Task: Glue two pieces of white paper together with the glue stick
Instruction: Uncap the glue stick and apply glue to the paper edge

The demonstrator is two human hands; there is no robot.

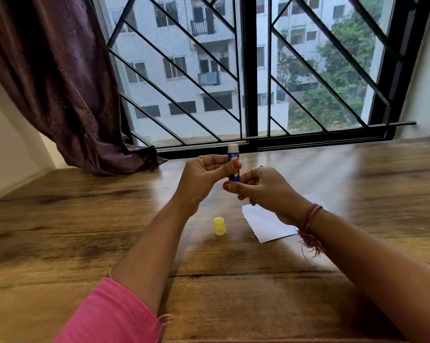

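Observation:
A blue glue stick (234,159) stands upright in the air above the table, its white glue tip uncovered at the top. My left hand (205,178) pinches its body between thumb and fingers. My right hand (263,188) grips its bottom end with curled fingers. The yellow cap (219,226) stands on the wooden table (85,219) below my hands. White paper (265,225) lies flat on the table under my right wrist, partly hidden by it; I cannot tell how many sheets.
A barred window (246,70) runs along the far edge of the table. A dark purple curtain (55,82) hangs at the back left, its hem resting on the tabletop. A white wall borders the table on the left.

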